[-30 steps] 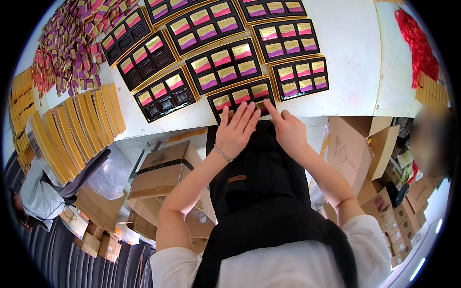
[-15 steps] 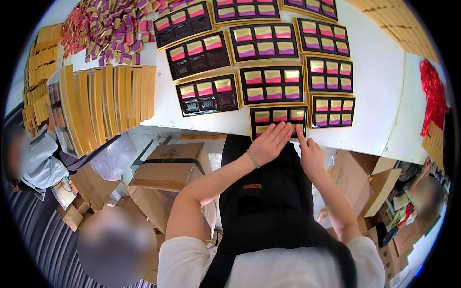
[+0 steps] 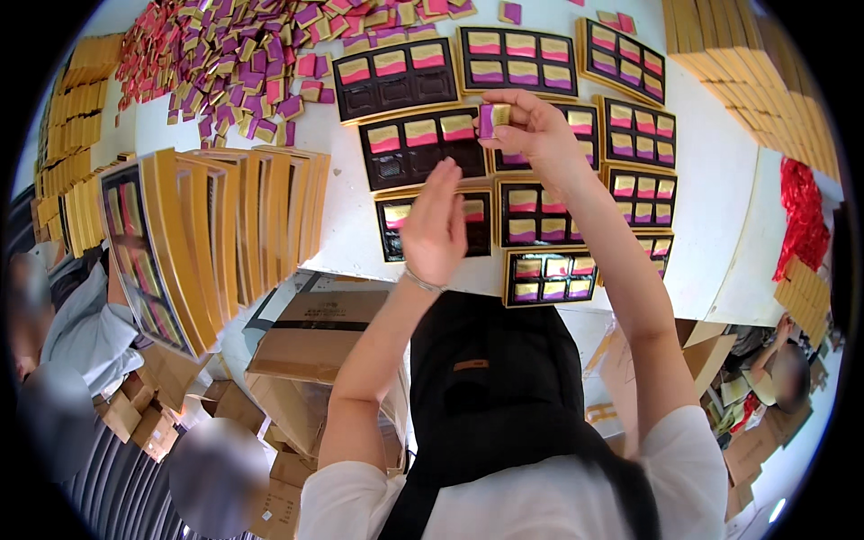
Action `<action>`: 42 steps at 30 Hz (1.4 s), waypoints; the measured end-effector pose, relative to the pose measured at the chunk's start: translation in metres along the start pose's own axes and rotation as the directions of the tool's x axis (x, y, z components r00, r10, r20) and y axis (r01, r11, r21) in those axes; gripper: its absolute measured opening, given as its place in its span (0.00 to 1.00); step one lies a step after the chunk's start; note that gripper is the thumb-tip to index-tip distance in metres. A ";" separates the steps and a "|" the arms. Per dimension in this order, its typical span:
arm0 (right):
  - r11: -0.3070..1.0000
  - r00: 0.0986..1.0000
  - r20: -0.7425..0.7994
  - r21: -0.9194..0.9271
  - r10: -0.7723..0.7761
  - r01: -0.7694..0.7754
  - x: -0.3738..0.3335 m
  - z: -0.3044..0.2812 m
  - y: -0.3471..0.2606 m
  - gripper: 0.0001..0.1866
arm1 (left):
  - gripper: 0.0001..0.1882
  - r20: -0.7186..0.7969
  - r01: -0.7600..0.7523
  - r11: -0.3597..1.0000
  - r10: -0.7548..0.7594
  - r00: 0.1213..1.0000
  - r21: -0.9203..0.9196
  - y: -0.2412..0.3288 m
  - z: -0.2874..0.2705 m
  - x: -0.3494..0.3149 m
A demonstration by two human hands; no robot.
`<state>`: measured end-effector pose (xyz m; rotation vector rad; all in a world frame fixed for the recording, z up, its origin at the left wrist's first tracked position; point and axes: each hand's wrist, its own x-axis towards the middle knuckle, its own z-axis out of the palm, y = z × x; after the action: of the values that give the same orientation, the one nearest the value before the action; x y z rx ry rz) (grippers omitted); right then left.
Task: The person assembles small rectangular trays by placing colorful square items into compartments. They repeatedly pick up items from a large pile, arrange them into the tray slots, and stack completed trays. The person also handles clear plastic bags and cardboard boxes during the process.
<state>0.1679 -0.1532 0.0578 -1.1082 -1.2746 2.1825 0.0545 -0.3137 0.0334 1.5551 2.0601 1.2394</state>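
Observation:
Between the thumb and fingers of my right hand [image 3: 531,135] is a small purple-and-gold wrapped piece [image 3: 493,121], raised over the black trays. My left hand [image 3: 436,229] holds nothing; its fingers are stretched out above the nearest left tray [image 3: 393,241], hiding part of it. Just beyond it, a middle left tray [image 3: 382,166] has three pink-and-gold pieces in its far row and bare black compartments in its near row. The far left tray [image 3: 378,97] looks the same. A tray at the table's near edge [image 3: 549,277] holds pink-and-gold pieces above purple-and-gold ones.
Filled trays [image 3: 641,133] stand in columns to the right. A heap of wrapped pieces [image 3: 261,67] covers the far left. Upright gold-edged boxes [image 3: 229,211] stand in a row on the left. Cardboard cartons [image 3: 310,337] sit below the table; other people are at both sides.
My hands have left the near-edge tray. The right has moved up and left and now holds a purple-and-gold piece; the left has shifted left over the left trays. The view has shifted too.

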 end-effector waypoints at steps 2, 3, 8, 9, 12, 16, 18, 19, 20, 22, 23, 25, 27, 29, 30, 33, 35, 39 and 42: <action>0.998 0.999 -0.023 0.063 -0.027 0.029 0.024 0.009 0.005 0.20 | 0.17 -0.073 0.046 0.999 -0.046 0.996 -0.013 -0.017 -0.014 0.029; 1.000 0.999 -0.039 -0.009 -0.020 0.020 0.034 0.014 0.007 0.19 | 0.14 -0.105 0.090 0.994 -0.096 0.990 -0.059 -0.027 -0.017 0.038; 0.767 0.923 -0.123 -0.602 -0.364 0.222 0.069 0.033 0.017 0.11 | 0.12 -0.078 0.169 0.983 -0.174 0.982 -0.067 -0.056 -0.025 0.077; 0.608 0.875 -0.053 -0.739 -0.482 0.291 0.075 0.038 0.013 0.11 | 0.13 -0.074 0.173 0.984 -0.176 0.982 -0.041 -0.062 -0.025 0.081; 0.162 0.750 0.242 -0.893 -0.615 0.421 0.095 0.044 0.015 0.13 | 0.14 -0.065 -0.146 0.964 0.164 0.984 0.222 -0.078 -0.021 0.095; 0.097 0.779 0.202 -0.943 -0.593 0.319 0.097 0.050 0.019 0.16 | 0.19 0.118 -0.245 0.924 0.219 0.968 0.294 -0.081 -0.010 0.104; 0.106 0.770 0.129 -0.963 -0.625 0.247 0.088 0.053 0.012 0.16 | 0.24 0.264 -0.276 0.915 0.200 0.944 0.294 -0.083 -0.005 0.101; 0.131 0.795 0.108 -0.964 -0.597 0.230 0.087 0.046 0.007 0.17 | 0.25 0.304 -0.293 0.905 0.198 0.932 0.308 -0.081 -0.002 0.101; 0.073 0.766 0.131 -0.971 -0.630 0.226 0.096 0.030 0.011 0.18 | 0.26 0.342 -0.308 0.895 0.193 0.919 0.323 -0.080 0.001 0.102; 0.064 0.770 0.033 -0.993 -0.637 0.096 0.118 0.000 -0.007 0.14 | 0.29 0.364 -0.325 0.878 0.192 0.911 0.351 -0.082 0.009 0.098; 0.027 0.770 -0.039 -0.999 -0.637 -0.028 0.132 -0.010 -0.022 0.13 | 0.29 0.369 -0.325 0.875 0.187 0.910 0.359 -0.081 0.009 0.098; 0.008 0.812 -0.159 -0.982 -0.562 -0.188 0.156 -0.035 -0.035 0.14 | 0.30 0.376 -0.326 0.873 0.183 0.908 0.362 -0.078 0.010 0.097; 0.033 0.884 -0.239 -0.969 -0.401 -0.247 0.178 -0.055 -0.041 0.18 | 0.30 0.358 -0.330 0.858 0.187 0.915 0.393 -0.072 0.009 0.101; 0.016 0.900 -0.198 -0.978 -0.388 -0.208 0.187 -0.061 -0.042 0.17 | 0.30 0.355 -0.328 0.853 0.183 0.917 0.406 -0.070 0.010 0.102; 0.005 0.911 -0.174 -0.982 -0.374 -0.186 0.189 -0.062 -0.042 0.17 | 0.30 0.364 -0.318 0.858 0.169 0.916 0.402 -0.071 0.014 0.100; 0.073 0.893 -0.158 -0.987 -0.422 -0.140 0.193 -0.064 -0.036 0.19 | 0.30 0.408 -0.313 0.849 0.129 0.904 0.426 -0.074 0.016 0.093; 0.387 0.927 -0.227 -0.917 -0.299 -0.100 0.193 -0.074 -0.044 0.23 | 0.30 0.415 -0.319 0.843 0.127 0.901 0.434 -0.075 0.018 0.093; 0.946 0.949 -0.252 -0.306 -0.190 0.108 0.188 -0.079 -0.040 0.22 | 0.28 0.370 -0.304 0.872 0.156 0.916 0.384 -0.071 0.013 0.098; 0.955 0.979 -0.131 -0.271 -0.157 0.117 0.170 -0.059 -0.055 0.23 | 0.25 0.234 -0.244 0.914 0.172 0.957 0.325 -0.071 0.002 0.114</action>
<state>0.1055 0.0189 0.0140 -1.2180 -1.5540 1.8297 -0.0338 -0.2155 0.0081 2.0143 2.1068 0.7566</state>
